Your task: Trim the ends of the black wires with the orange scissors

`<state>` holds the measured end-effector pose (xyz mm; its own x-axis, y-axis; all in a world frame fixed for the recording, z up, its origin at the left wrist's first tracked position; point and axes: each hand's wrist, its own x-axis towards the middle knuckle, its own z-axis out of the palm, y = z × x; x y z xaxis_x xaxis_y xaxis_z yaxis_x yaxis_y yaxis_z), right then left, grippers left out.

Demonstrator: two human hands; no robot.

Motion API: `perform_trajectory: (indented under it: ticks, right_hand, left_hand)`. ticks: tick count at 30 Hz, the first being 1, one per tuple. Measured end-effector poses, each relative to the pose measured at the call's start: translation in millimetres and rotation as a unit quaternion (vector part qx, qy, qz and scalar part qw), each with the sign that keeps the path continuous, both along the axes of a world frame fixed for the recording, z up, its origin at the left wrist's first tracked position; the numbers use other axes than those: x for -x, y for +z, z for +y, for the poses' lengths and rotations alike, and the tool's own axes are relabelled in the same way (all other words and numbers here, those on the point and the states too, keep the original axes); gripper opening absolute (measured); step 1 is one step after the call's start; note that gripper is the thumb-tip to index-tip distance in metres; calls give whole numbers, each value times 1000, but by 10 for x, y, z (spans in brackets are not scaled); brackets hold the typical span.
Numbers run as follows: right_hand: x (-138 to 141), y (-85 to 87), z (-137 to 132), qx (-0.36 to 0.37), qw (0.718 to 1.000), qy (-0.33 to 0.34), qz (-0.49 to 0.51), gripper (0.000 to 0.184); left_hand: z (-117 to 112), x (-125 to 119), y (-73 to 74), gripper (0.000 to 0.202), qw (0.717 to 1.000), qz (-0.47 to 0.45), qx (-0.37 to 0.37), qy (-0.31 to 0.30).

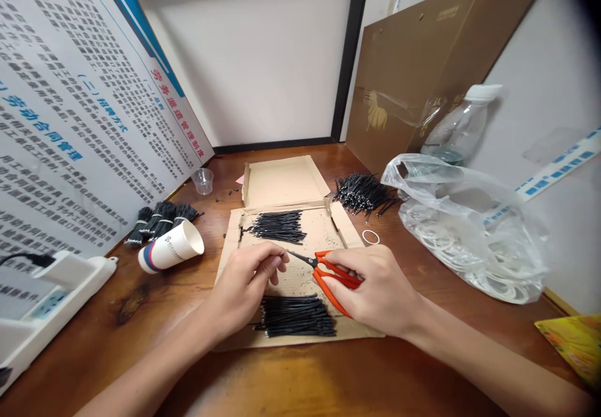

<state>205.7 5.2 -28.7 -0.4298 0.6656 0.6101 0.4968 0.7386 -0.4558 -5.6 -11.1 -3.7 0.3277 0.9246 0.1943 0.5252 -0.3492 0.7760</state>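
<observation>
Orange-handled scissors point(335, 273) sit in my right hand point(375, 285), fingers wrapped round the handles. Their narrow blades point left, the tips reaching the fingers of my left hand point(251, 279). That hand is pinched closed; a small dark end, apparently of a black wire, shows at its fingertips, the rest hidden. Both hands are above a flattened cardboard box point(323, 229). On the cardboard, one row of short black wires point(277, 226) lies beyond my hands, and another pile of black wires point(298, 315) lies nearer me. Tiny dark scraps are scattered between them.
A heap of black wires point(361, 191) lies at the back right, near a white rubber band point(370, 236). Farther right are a plastic bag point(469, 241) and a bottle point(460, 123). To the left are a tipped paper cup point(173, 247), banded wire bundles point(162, 218) and a power strip point(61, 310).
</observation>
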Motion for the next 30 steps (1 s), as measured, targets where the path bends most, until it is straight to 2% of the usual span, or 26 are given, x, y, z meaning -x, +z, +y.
perform_trajectory:
  ticks: [12,20,26,30]
  right_hand:
    - [-7,-9,-4,4,1000,8,-15,18]
    - [-2,-2,9,-8,1000,4,-19,26]
    - [2,7,-18,5,1000,3,-10,17]
    - [3,-1,-10,9,1000,-1,-13,19]
  left_hand:
    - [11,1,0,26,1000,-4,0,-3]
    - [6,19,-27,27,1000,-11,6,-9]
    - [10,34,-27,28,1000,-7,6,-14]
    - [9,35,-37,27,1000,-9,6,-16]
